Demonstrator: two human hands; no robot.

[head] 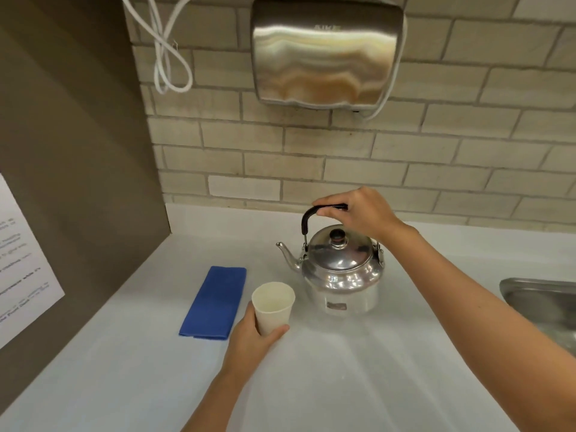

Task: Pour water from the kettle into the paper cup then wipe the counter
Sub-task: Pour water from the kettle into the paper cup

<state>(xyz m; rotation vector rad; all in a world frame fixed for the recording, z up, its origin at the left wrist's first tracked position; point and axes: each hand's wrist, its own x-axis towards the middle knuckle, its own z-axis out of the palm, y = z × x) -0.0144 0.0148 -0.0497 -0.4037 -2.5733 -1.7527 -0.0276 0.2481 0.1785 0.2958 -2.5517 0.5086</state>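
A shiny steel kettle (341,272) stands upright on the white counter (311,385), spout pointing left. My right hand (358,213) is closed around its black handle from above. Just left and in front of the kettle is a white paper cup (273,302), upright, and it looks empty. My left hand (252,335) wraps around the cup's lower part. A folded blue cloth (215,302) lies flat on the counter to the left of the cup.
A steel sink (542,304) sits at the right edge. A metal hand dryer (324,54) hangs on the brick wall above the kettle, with white cables (170,57) beside it. A brown side panel with a printed sheet (21,260) closes off the left.
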